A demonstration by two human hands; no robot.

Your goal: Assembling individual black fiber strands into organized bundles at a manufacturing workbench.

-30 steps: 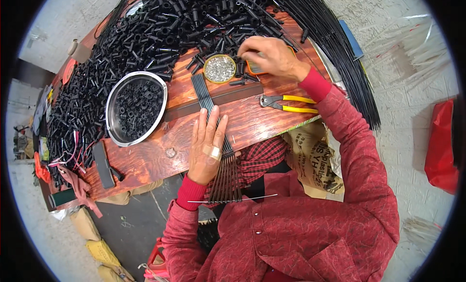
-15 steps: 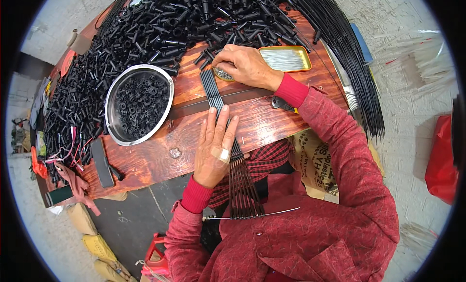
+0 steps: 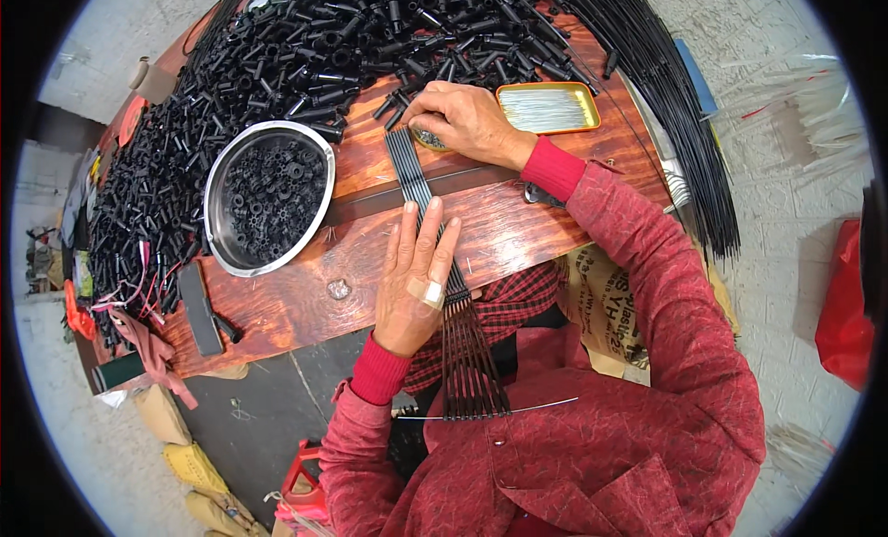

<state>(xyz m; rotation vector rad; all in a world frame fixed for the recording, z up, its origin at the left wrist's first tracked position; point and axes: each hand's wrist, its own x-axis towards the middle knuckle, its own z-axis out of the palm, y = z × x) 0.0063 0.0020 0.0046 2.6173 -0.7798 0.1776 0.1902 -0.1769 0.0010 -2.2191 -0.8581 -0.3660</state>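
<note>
One flat left hand (image 3: 413,296) of mine, fingers extended, rests on the row of dark rods (image 3: 404,165), which crosses a brown bar (image 3: 472,181) on the wooden surface (image 3: 365,308); my right hand (image 3: 467,121) curls over the dish of small metal bits (image 3: 425,147), and I cannot tell whether it pinches one. I take this for picking up a bit while steadying the row; the next move calls for level rod ends. Farther out, a steel bowl (image 3: 222,250) stands left, a yellow tin (image 3: 595,119) right
</note>
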